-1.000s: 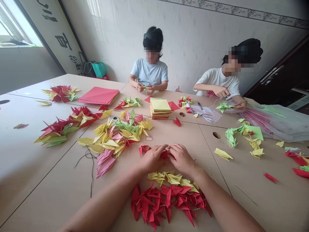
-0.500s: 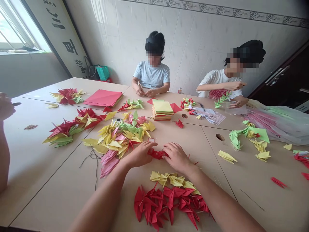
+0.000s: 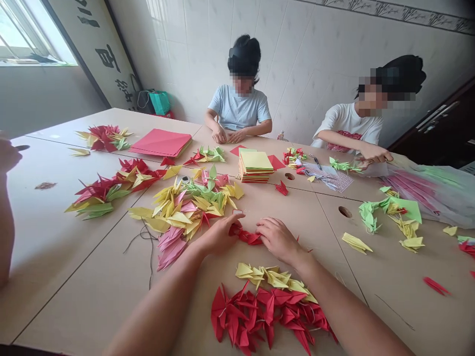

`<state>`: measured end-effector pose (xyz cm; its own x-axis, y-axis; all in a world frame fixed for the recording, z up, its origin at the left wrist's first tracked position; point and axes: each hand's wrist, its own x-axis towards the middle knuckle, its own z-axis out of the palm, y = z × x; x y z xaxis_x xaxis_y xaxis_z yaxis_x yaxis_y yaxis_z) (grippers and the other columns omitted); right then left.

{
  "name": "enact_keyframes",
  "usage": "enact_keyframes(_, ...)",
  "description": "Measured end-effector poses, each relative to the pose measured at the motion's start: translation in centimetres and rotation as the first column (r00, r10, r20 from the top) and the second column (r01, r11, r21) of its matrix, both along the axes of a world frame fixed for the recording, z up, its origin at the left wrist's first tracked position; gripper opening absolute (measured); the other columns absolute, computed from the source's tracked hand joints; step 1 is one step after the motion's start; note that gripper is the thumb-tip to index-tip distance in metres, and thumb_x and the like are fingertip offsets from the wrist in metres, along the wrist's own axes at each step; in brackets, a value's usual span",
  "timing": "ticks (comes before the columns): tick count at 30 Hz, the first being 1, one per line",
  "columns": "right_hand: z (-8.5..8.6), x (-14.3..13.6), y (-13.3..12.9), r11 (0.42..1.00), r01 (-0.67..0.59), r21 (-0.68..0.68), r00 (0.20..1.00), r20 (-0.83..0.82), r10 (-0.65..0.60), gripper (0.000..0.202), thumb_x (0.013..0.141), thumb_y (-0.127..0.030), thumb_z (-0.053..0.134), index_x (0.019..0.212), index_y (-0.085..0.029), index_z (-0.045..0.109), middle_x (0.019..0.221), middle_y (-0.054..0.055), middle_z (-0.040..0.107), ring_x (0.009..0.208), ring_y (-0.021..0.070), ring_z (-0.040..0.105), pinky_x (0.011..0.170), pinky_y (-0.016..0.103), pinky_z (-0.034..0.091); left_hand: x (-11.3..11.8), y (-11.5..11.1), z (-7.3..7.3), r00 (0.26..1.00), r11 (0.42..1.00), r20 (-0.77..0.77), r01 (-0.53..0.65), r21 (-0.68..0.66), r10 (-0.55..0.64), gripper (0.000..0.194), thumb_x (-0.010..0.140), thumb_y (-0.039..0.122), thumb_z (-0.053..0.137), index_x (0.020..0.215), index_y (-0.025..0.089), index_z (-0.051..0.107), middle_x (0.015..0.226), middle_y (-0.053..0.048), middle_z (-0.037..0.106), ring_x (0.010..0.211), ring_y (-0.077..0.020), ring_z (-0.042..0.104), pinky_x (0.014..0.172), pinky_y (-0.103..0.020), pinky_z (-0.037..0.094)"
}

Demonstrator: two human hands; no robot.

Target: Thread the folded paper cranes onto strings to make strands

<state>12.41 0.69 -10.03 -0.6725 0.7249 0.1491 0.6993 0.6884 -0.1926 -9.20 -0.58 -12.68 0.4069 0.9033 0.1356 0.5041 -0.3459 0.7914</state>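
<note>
Between my hands lies a short row of red folded paper pieces [image 3: 250,238] on the table. My left hand [image 3: 221,234] has its fingers closed on the left end of that row. At the right end, my right hand [image 3: 275,238] rests with its fingers curled over the red paper; its fingertips are partly hidden. Just below the hands is a row of yellow folded pieces [image 3: 276,278], and nearer to me a larger strung cluster of red folded pieces [image 3: 260,311]. A pile of yellow, green and pink folded pieces [image 3: 185,205] is beside my left hand.
A stack of square paper [image 3: 255,166] and red sheets [image 3: 161,142] stand farther back on the table [image 3: 92,291]. Two people sit opposite with folded pieces near their hands. Another person's arm shows at the left edge. Plastic bags [image 3: 438,190] lie at the right.
The view has shifted slightly. My hands are a little farther apart, with more red paper showing between them. The person at the right has lowered the green strand and reached toward the bags.
</note>
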Motion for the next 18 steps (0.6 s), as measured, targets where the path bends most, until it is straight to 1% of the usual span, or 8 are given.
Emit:
enact_keyframes(3, 0.5, 0.0, 0.5, 0.999, 0.051, -0.007, 0.999, 0.006, -0.051, 0.021, 0.079, -0.003, 0.050, 0.081, -0.018, 0.065, 0.095, 0.005, 0.065, 0.095, 0.0205, 0.055, 0.085, 0.035, 0.044, -0.2, 0.0, -0.2, 0.999, 0.999, 0.025, 0.031, -0.030, -0.031, 0.068, 0.062, 0.001, 0.045, 0.126, 0.022, 0.040, 0.100, -0.005, 0.061, 0.087, -0.0142, 0.059, 0.077, -0.027, 0.050)
enact_keyframes(6, 1.2, -0.3, 0.5, 0.997, 0.072, -0.010, 0.997, -0.028, -0.072, 0.023, 0.080, -0.004, 0.047, 0.087, -0.017, 0.065, 0.095, 0.005, 0.064, 0.094, 0.0196, 0.055, 0.085, 0.034, 0.043, -0.3, 0.1, -0.4, 0.999, 0.999, 0.042, 0.030, -0.037, -0.028, 0.068, 0.063, 0.002, 0.046, 0.128, 0.022, 0.038, 0.102, -0.005, 0.061, 0.087, -0.0141, 0.059, 0.077, -0.027, 0.049)
enact_keyframes(8, 1.6, -1.0, 0.2, 0.999, 0.046, -0.023, 0.996, -0.073, -0.047, 0.019, 0.083, -0.010, 0.049, 0.094, -0.017, 0.063, 0.099, 0.005, 0.064, 0.096, 0.0187, 0.054, 0.088, 0.033, 0.042, -0.2, 0.2, -0.6, 0.999, 0.999, 0.050, 0.004, -0.033, -0.003, 0.066, 0.065, 0.004, 0.047, 0.128, 0.022, 0.038, 0.104, -0.006, 0.060, 0.087, -0.0145, 0.060, 0.078, -0.028, 0.049)
enact_keyframes(10, 1.7, -2.0, -0.1, 0.999, 0.005, -0.044, 0.997, -0.082, -0.009, 0.016, 0.085, -0.020, 0.054, 0.099, -0.018, 0.062, 0.102, 0.005, 0.063, 0.099, 0.0187, 0.053, 0.090, 0.033, 0.041, -0.1, 0.3, -0.8, 0.997, 1.000, 0.076, -0.009, -0.027, 0.011, 0.064, 0.067, 0.006, 0.049, 0.129, 0.021, 0.038, 0.104, -0.007, 0.061, 0.087, -0.0150, 0.060, 0.079, -0.029, 0.050)
enact_keyframes(12, 1.5, -2.9, -0.2, 0.998, -0.008, -0.065, 1.000, -0.013, 0.007, 0.018, 0.084, -0.026, 0.057, 0.099, -0.018, 0.061, 0.102, 0.005, 0.063, 0.101, 0.0198, 0.052, 0.091, 0.034, 0.040, 0.0, 0.3, -1.0, 0.994, 1.000, 0.110, -0.004, -0.025, 0.007, 0.063, 0.069, 0.007, 0.050, 0.129, 0.021, 0.037, 0.102, -0.006, 0.062, 0.088, -0.0152, 0.060, 0.080, -0.030, 0.050)
enact_keyframes(13, 1.3, -3.3, -0.2, 0.997, -0.008, -0.073, 0.999, 0.035, 0.011, 0.017, 0.083, -0.026, 0.058, 0.098, -0.018, 0.061, 0.100, 0.006, 0.063, 0.101, 0.0205, 0.052, 0.090, 0.035, 0.040, 0.0, 0.3, -1.0, 0.993, 1.000, 0.121, -0.002, -0.025, 0.005, 0.063, 0.069, 0.007, 0.051, 0.129, 0.021, 0.037, 0.101, -0.006, 0.062, 0.088, -0.0153, 0.060, 0.081, -0.030, 0.050)
enact_keyframes(15, 0.9, -3.5, -0.1, 0.997, 0.002, -0.080, 0.994, 0.110, 0.007, 0.013, 0.081, -0.021, 0.058, 0.093, -0.016, 0.061, 0.096, 0.007, 0.063, 0.099, 0.0213, 0.053, 0.088, 0.035, 0.040, 0.0, 0.3, -1.1, 0.992, 0.999, 0.125, -0.011, -0.034, 0.015, 0.063, 0.069, 0.009, 0.053, 0.129, 0.022, 0.038, 0.101, -0.005, 0.063, 0.087, -0.0153, 0.060, 0.081, -0.030, 0.050)
enact_keyframes(18, 0.4, -3.2, 0.2, 0.996, 0.010, -0.087, 0.990, 0.144, 0.002, 0.008, 0.080, -0.013, 0.054, 0.085, -0.015, 0.061, 0.089, 0.007, 0.062, 0.091, 0.0211, 0.055, 0.082, 0.033, 0.042, 0.1, 0.2, -1.2, 0.991, 0.998, 0.124, -0.045, -0.052, 0.051, 0.062, 0.069, 0.012, 0.056, 0.128, 0.024, 0.040, 0.103, -0.005, 0.062, 0.085, -0.0151, 0.061, 0.080, -0.030, 0.050)
